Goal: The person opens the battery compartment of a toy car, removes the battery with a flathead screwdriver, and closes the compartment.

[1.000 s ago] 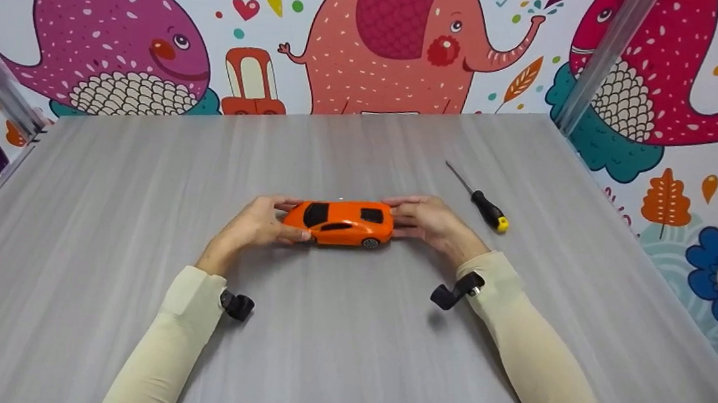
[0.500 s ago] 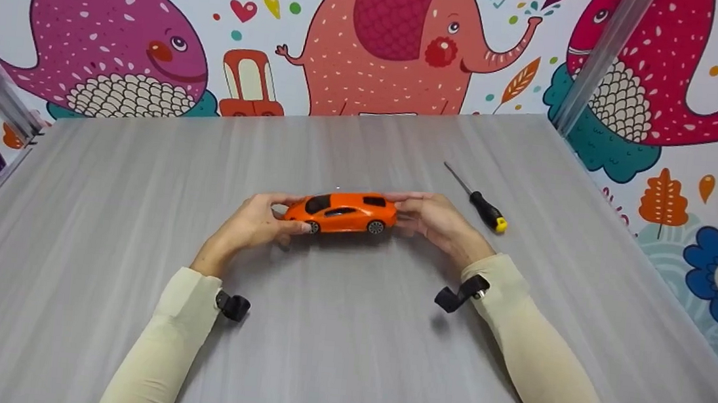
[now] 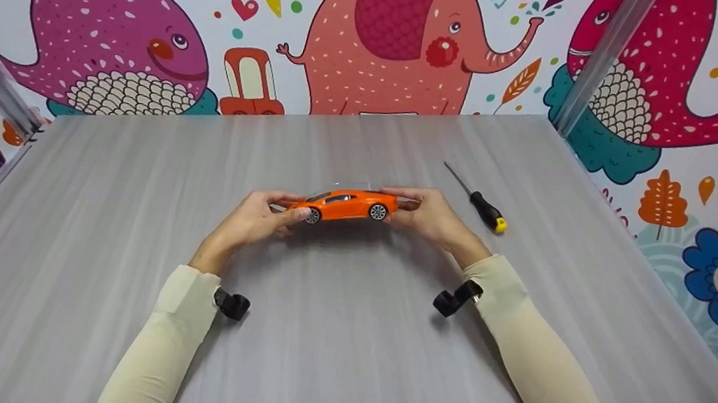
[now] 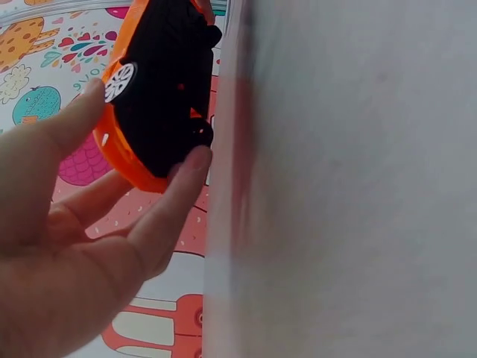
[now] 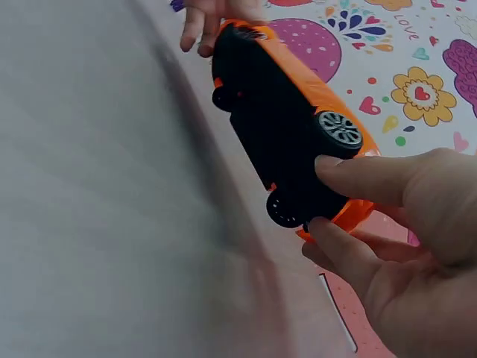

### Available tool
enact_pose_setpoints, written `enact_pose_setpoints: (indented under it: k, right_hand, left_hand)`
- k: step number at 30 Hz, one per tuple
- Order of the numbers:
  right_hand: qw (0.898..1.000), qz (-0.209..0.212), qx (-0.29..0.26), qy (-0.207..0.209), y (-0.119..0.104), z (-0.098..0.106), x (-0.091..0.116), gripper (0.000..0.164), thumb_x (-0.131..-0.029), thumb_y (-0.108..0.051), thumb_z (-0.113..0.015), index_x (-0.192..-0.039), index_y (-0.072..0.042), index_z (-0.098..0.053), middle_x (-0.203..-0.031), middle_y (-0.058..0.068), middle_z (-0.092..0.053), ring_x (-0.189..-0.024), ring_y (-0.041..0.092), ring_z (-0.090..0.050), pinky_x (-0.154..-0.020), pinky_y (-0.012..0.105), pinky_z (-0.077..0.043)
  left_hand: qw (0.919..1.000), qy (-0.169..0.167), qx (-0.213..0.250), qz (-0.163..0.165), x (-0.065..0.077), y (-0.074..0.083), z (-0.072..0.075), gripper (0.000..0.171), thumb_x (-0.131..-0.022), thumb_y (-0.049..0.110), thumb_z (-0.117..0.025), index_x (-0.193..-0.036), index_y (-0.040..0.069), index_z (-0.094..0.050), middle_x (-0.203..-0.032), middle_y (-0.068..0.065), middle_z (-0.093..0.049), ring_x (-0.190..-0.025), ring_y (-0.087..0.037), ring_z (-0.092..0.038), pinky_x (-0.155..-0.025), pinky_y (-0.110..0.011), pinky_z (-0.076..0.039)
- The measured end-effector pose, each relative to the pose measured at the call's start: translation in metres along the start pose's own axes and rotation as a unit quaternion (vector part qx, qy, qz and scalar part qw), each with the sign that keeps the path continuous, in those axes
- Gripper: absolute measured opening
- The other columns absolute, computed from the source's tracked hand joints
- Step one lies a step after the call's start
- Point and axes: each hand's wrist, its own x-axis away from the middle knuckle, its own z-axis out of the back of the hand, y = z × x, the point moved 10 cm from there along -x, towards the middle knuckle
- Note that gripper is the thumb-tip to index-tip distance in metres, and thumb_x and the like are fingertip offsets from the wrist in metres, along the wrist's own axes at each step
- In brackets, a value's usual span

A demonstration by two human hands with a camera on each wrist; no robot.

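Note:
An orange toy car (image 3: 348, 208) is held up over the table between both hands, its near side with two wheels facing the head camera. My left hand (image 3: 255, 219) grips its front end, the thumb at the front wheel. At the rear end my right hand (image 3: 434, 218) holds it between thumb and fingers. Something clear and thin (image 3: 352, 185) shows just behind the roof. In the right wrist view the car's black underside (image 5: 272, 119) faces the camera, the right thumb near a silver-spoked wheel (image 5: 340, 128). The left wrist view shows the left fingertips at the underside (image 4: 168, 89).
To the right of the right hand, a screwdriver (image 3: 487, 208) with a black and yellow handle lies on the grey table (image 3: 332, 344), its shaft pointing to the back left. Printed cartoon walls (image 3: 250, 26) stand behind and at the sides, with metal posts (image 3: 603, 64) at the corners.
Both hands have raised the toy car a little and rolled it, so its side now shows more than its roof. The clear edge behind the roof has come into view. The screwdriver has not moved.

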Motion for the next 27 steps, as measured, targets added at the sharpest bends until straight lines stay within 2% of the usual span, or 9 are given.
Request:
enact_pose_setpoints:
  k: [4, 7, 12, 14, 21, 24, 27]
  right_hand:
    - [0.999, 0.025, 0.017, 0.014, -0.002, 0.000, 0.000, 0.050, -0.086, 0.003, -0.072, -0.135, -0.005, -0.063, -0.132, 0.021, -0.065, -0.120, 0.032, -0.066, -0.085, 0.017, -0.058]
    - [0.999, 0.027, 0.016, 0.015, 0.000, 0.000, 0.000, 0.049, -0.088, 0.004, -0.070, -0.136, -0.003, -0.062, -0.132, 0.023, -0.065, -0.120, 0.033, -0.065, -0.086, 0.018, -0.058]
    - [0.999, 0.020, 0.014, 0.027, 0.007, 0.005, -0.003, 0.049, -0.087, 0.006, -0.071, -0.135, 0.000, -0.061, -0.129, 0.025, -0.065, -0.117, 0.032, -0.066, -0.087, 0.019, -0.058]
    - [0.999, 0.019, 0.018, 0.029, 0.009, 0.007, -0.005, 0.050, -0.086, 0.006, -0.072, -0.135, 0.000, -0.061, -0.127, 0.026, -0.066, -0.115, 0.031, -0.067, -0.088, 0.019, -0.058]
    - [0.999, 0.005, 0.023, 0.023, 0.015, 0.006, -0.006, 0.050, -0.087, 0.003, -0.073, -0.135, -0.002, -0.062, -0.126, 0.026, -0.067, -0.107, 0.024, -0.070, -0.086, 0.018, -0.058]
    - [0.999, -0.003, 0.028, 0.022, 0.015, 0.006, -0.005, 0.048, -0.088, -0.002, -0.074, -0.134, -0.004, -0.063, -0.125, 0.024, -0.068, -0.100, 0.017, -0.070, -0.083, 0.016, -0.057]
    - [1.000, -0.027, -0.004, 0.010, 0.018, 0.003, -0.005, 0.048, -0.090, -0.004, -0.073, -0.136, -0.005, -0.061, -0.125, 0.024, -0.068, -0.095, 0.014, -0.070, -0.085, 0.022, -0.060]
  left_hand:
    - [0.9998, 0.009, 0.002, -0.015, -0.001, 0.000, 0.000, 0.055, -0.095, 0.040, -0.068, -0.138, 0.006, -0.059, -0.127, -0.021, -0.064, -0.103, -0.031, -0.068, -0.088, -0.037, -0.062]
    - [0.9995, 0.007, -0.004, -0.030, -0.001, 0.000, 0.001, 0.057, -0.095, 0.042, -0.067, -0.137, 0.004, -0.059, -0.130, -0.021, -0.064, -0.111, -0.033, -0.066, -0.093, -0.040, -0.061]
    - [0.9989, -0.014, -0.004, -0.046, 0.001, 0.000, 0.002, 0.059, -0.090, 0.032, -0.076, -0.140, 0.008, -0.057, -0.136, -0.019, -0.062, -0.122, -0.034, -0.061, -0.107, -0.048, -0.051]
    - [0.9990, -0.016, 0.000, -0.042, 0.001, -0.002, 0.002, 0.059, -0.088, 0.028, -0.079, -0.140, 0.010, -0.058, -0.137, -0.017, -0.061, -0.125, -0.033, -0.060, -0.110, -0.048, -0.049]
    - [0.9991, 0.015, 0.014, -0.036, -0.003, -0.001, 0.005, 0.041, -0.094, 0.013, -0.070, -0.134, 0.008, -0.062, -0.131, -0.017, -0.065, -0.117, -0.031, -0.065, -0.098, -0.040, -0.058]
    - [0.9987, 0.021, 0.030, -0.035, -0.004, 0.000, 0.007, 0.039, -0.096, 0.013, -0.068, -0.133, 0.005, -0.062, -0.129, -0.020, -0.065, -0.112, -0.032, -0.068, -0.094, -0.040, -0.060]
    - [0.9978, 0.035, 0.044, -0.035, -0.004, 0.000, 0.010, 0.038, -0.097, 0.016, -0.067, -0.132, 0.002, -0.061, -0.127, -0.023, -0.064, -0.104, -0.034, -0.070, -0.087, -0.039, -0.063]
